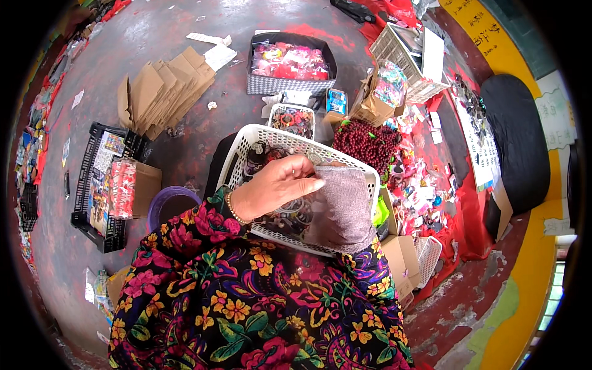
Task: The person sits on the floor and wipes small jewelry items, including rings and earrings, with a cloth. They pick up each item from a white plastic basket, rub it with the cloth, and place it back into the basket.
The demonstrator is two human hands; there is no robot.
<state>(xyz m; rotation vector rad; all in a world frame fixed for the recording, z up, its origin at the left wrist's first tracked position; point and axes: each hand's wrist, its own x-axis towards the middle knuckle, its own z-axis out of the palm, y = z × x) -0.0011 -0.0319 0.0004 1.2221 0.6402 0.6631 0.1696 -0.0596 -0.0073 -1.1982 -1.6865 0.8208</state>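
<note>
My left hand (271, 188), with a beaded bracelet at the wrist, is held over a white plastic basket (245, 137). Its thumb points right and stands apart from the bent fingers; nothing shows between them. The fingertips are close to a greyish-mauve cloth (345, 203), and I cannot tell whether they touch it. That cloth lies over the place where my right sleeve ends and hides nearly all of my right hand (334, 164); only a sliver of skin shows at its top edge. Dark hair ties and rings (290, 216) lie inside the basket.
Beyond the basket stand a small white basket of hair ties (293, 121) and a grey fabric bin (290, 85) of pink packets. Dark red beads (367, 145) are heaped to the right. On the left are flattened cardboard (163, 92), a black crate (83, 197) and a purple bucket (161, 196).
</note>
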